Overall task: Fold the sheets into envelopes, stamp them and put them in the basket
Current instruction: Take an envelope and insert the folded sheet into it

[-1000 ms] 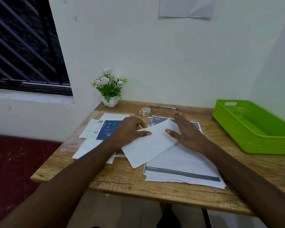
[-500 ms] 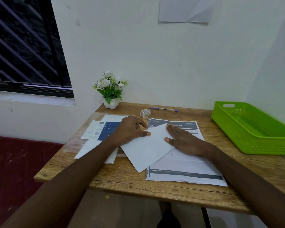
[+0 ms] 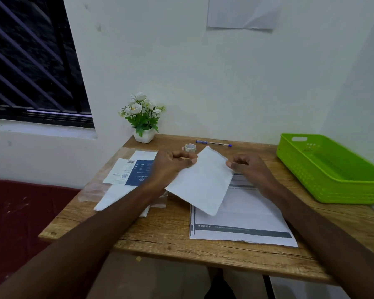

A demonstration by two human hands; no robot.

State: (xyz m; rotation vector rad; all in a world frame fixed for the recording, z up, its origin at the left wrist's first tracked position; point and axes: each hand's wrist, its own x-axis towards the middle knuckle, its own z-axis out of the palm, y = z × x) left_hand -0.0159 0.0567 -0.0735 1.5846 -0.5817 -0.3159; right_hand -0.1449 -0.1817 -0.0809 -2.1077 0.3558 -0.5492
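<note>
A folded white sheet is raised off the wooden table, tilted, with its upper corner pointing at the wall. My left hand pinches its left edge between thumb and fingers. My right hand pinches its right edge with curled fingers. Under it lies a stack of printed sheets with a dark bar along the near edge. The green basket stands at the table's right end and looks empty.
A blue-and-white printed leaflet lies on white sheets and clear plastic at the left. A tape roll and a blue pen lie near the wall. A small potted flower stands at the back left corner.
Both hands went from pressing the folded sheet flat on the stack to pinching its edges and lifting it. The sheet has turned more upright. The camera view shifted slightly.
</note>
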